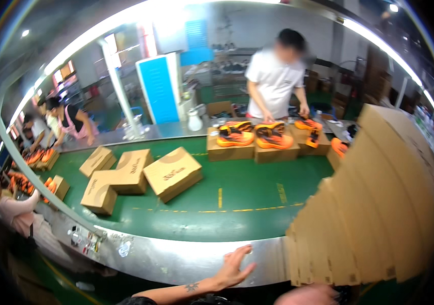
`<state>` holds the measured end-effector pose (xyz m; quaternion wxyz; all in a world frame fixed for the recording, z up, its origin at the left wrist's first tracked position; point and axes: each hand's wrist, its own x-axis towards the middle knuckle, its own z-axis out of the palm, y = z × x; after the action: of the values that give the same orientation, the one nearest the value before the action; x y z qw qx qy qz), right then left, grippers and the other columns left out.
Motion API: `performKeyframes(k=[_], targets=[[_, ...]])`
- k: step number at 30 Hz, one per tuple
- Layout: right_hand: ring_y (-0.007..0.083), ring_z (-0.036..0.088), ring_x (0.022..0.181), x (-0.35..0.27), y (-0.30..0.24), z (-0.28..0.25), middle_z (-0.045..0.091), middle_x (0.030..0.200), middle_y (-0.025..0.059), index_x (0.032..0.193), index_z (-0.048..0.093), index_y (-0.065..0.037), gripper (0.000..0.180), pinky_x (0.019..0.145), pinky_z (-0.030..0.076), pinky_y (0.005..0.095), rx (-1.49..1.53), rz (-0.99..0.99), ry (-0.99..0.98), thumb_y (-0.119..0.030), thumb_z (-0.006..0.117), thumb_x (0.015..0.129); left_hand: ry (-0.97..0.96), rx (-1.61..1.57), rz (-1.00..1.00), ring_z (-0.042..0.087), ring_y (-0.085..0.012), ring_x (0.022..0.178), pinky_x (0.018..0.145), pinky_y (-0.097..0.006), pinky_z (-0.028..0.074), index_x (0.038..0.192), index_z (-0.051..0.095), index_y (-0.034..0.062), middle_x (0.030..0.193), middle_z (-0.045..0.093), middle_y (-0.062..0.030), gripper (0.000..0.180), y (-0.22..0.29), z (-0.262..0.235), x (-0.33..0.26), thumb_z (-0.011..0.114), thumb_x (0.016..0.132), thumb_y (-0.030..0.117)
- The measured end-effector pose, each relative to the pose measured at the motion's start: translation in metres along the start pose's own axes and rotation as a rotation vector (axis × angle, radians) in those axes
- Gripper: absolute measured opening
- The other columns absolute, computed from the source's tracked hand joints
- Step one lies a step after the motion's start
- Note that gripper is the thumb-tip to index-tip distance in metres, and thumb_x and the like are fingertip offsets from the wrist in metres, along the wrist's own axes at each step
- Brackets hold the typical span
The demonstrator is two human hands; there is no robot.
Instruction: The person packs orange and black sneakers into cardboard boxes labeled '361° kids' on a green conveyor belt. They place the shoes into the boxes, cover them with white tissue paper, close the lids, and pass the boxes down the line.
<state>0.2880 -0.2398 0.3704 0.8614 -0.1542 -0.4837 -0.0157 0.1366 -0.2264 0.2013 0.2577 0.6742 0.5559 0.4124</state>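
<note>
Now, left hand [234, 268] at 6 o'clock, over ledge [176, 256] — fingers loosely spread, holding nothing. Box stack [364, 229] at 4 o'clock; right hand [306, 295] near its foot, blurred — grip cannot be told. Bump there could topple stack onto belt [201, 223].

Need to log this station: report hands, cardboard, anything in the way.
Left hand open, empty, over silver metal ledge. Right hand blurred by tall brown cardboard stack, grip unclear. Stack hides right part of green conveyor belt.
</note>
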Motion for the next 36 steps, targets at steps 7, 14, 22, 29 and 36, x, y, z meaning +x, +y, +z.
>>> performKeyframes(k=[7,14,22,29,36], targets=[[0.0214,0.062,0.101,-0.191,-0.005,0.021,0.065,0.110,0.0139,0.120,0.059,-0.001,0.035,0.088,0.050,0.0347,-0.036,1.425,-1.377,-0.013,0.065,0.088,0.344,0.318,-0.407,0.042,-0.0382,0.127,0.103,-0.050,0.033,0.137,0.037,-0.0018,0.139,0.041,-0.0230,0.072,-0.210,-0.149,-0.017,0.070,0.081,0.029],[0.0213,0.054,0.118,-0.295,0.085,0.120,0.054,0.129,0.0153,0.132,0.046,0.001,0.043,0.096,0.046,0.0341,-0.115,1.856,-1.028,-0.013,0.060,0.094,0.058,0.648,-0.443,0.013,-0.0422,0.144,0.115,-0.054,0.015,0.149,0.020,0.0019,0.154,0.011,-0.0276,0.094,-0.360,-0.269,0.095,0.073,0.074,0.020],[0.0321,0.044,0.127,-0.399,0.286,0.234,0.034,0.147,0.0214,0.147,0.021,0.001,0.094,0.101,0.037,0.0513,-0.769,1.706,-0.979,-0.059,0.060,0.086,0.163,0.412,-0.458,0.012,-0.0433,0.144,0.112,-0.059,0.018,0.147,0.031,0.0071,0.155,0.013,-0.0248,0.083,-0.348,-0.202,0.071,0.063,0.070,0.001],[0.0418,0.020,0.140,-0.405,0.309,0.259,0.022,0.149,0.0305,0.143,0.017,0.014,0.102,0.116,0.019,0.0436,-1.059,0.563,-1.292,-0.042,0.075,0.079,0.066,0.311,-0.237,0.024,-0.0334,0.143,0.106,-0.057,0.026,0.138,0.047,0.0171,0.154,0.027,-0.0149,0.062,-0.342,-0.236,0.018,0.058,0.078,0.003],[0.0344,0.067,0.094,-0.409,0.325,0.193,0.068,0.095,0.0230,0.105,0.061,0.002,0.049,0.079,0.053,0.0420,-0.846,1.168,-1.554,-0.045,0.056,0.093,0.295,0.401,-0.391,0.036,-0.0370,0.133,0.107,-0.046,0.027,0.131,0.054,0.0091,0.143,0.040,-0.0208,0.062,-0.371,-0.301,-0.004,0.064,0.071,-0.004]])
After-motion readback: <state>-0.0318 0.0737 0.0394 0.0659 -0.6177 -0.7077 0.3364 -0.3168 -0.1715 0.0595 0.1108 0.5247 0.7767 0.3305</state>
